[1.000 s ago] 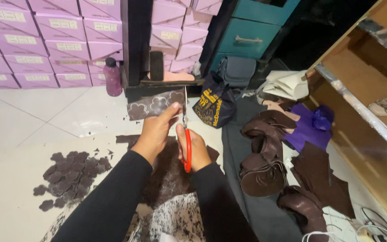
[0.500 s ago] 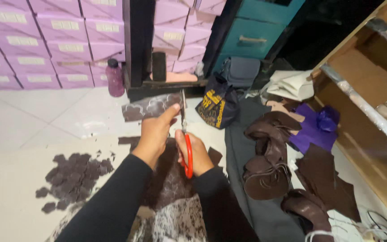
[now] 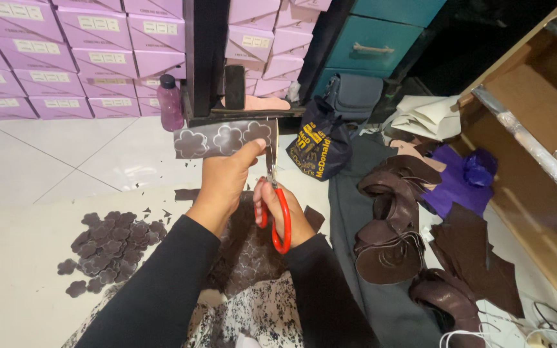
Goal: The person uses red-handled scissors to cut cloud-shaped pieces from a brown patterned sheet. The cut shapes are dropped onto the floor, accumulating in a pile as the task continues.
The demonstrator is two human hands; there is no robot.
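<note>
My left hand (image 3: 225,180) holds up a strip of dark brown leather (image 3: 217,138) marked with white flower outlines. My right hand (image 3: 286,216) grips red-handled scissors (image 3: 274,193), whose blades point upward at the strip's right end. A larger sheet of the same marked leather (image 3: 246,251) lies on my lap under both arms. A pile of several cut-out brown flower shapes (image 3: 107,248) sits on the pale mat to my left.
Stacked lilac boxes (image 3: 46,58) line the back wall, with a purple bottle (image 3: 169,103) and a dark post (image 3: 204,58) in front. A dark bag (image 3: 320,145), brown leather scraps (image 3: 394,219), purple fabric (image 3: 462,177) and a wooden shelf (image 3: 536,129) crowd the right.
The leather strip has shifted leftward through my left hand, and the scissors' blades have moved along its right end. The view has tilted slightly down.
</note>
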